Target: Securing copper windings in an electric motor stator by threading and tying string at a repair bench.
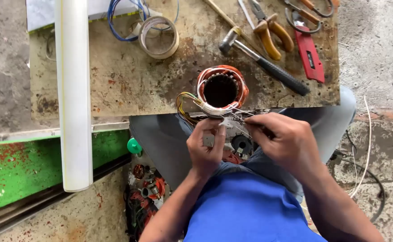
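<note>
Nearest the camera, the left hand [207, 150] and the right hand [282, 141] meet just off the near edge of the workbench [129, 80], over the person's lap. The left thumb and forefinger are pinched together on a small white piece [226, 122] at the end of thin wires [240, 112]; the other fingers curl in. The right hand's fingertips are drawn together on the same thin wires, just right of the left fingertips; what exactly they clamp is too small to tell. Below the hands, partly hidden, lie dark metal parts [241, 143].

The wires run up to a motor winding [221, 89], a ring of copper-coloured coils with white binding and a dark toothed hole, which sits at the near edge of the workbench, right above the hands. Coloured leads [182, 104] loop from its left side.

Further in, a hammer [261, 60] lies slanted, its black handle pointing to the near right corner. Beyond it are yellow-handled pliers [272, 33] and a red tool [309, 54] near the far right corner. A roll of tape [158, 36] sits toward the far edge beside blue wire [118, 22]. A long white tube [73, 89] crosses the left end.
</note>
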